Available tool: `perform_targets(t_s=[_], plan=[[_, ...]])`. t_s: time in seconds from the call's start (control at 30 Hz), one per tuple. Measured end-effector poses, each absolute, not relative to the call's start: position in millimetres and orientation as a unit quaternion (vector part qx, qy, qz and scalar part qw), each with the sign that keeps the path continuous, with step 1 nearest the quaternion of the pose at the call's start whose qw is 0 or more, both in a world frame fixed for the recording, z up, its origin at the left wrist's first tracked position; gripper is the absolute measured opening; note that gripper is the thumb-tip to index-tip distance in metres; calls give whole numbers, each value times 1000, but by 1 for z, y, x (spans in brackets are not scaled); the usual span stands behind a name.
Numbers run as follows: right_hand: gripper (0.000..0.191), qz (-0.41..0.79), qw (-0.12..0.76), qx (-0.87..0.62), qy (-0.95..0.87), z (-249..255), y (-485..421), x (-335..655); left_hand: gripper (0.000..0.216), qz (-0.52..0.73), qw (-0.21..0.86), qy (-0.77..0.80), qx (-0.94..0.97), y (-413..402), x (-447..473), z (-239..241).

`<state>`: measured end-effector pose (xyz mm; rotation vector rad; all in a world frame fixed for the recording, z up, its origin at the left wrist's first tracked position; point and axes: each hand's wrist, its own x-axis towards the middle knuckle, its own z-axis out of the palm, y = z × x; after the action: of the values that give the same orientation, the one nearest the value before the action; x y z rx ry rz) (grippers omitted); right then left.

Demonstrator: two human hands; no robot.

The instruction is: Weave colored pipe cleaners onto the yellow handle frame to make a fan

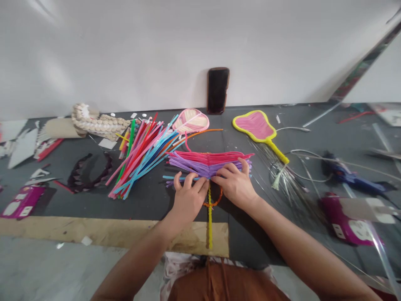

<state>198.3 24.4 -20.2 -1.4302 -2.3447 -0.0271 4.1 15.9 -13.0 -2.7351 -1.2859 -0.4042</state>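
A flat row of pink and purple pipe cleaners (209, 162) lies on the dark work mat (150, 200), crossed at its middle by a yellow pipe cleaner stem (209, 221) that runs toward me. An orange pipe cleaner loop (216, 201) curls around that stem just below the row. My left hand (189, 195) rests on the near edge of the purple row, fingers spread and pressing down. My right hand (235, 180) lies on the right half of the row, fingers bent and pressing the strands together.
A loose pile of coloured pipe cleaners (140, 152) lies left of the row. Behind are a pink oval piece (191, 121), a finished pink and yellow fan (255, 126) and a phone (217, 90) leaning on the wall. A glue gun (347, 175) and glue sticks lie right.
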Motion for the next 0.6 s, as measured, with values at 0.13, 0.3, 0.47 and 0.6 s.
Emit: perform_targets(t_s=[0.13,0.3,0.47,0.6], plan=[[24,-11,185,-506,-842,-18,24,198,33,-125,25,-433,-893,18,2,-13],[25,-5,186,-503,-844,-20,24,203,36,-152,-3,-414,-898,25,-2,-14],[25,-21,255,-502,-826,-17,23,216,33,-196,9,-432,-880,34,-9,-13],[31,-35,279,-493,-823,-12,17,213,33,-201,19,-455,-868,34,-11,-11]])
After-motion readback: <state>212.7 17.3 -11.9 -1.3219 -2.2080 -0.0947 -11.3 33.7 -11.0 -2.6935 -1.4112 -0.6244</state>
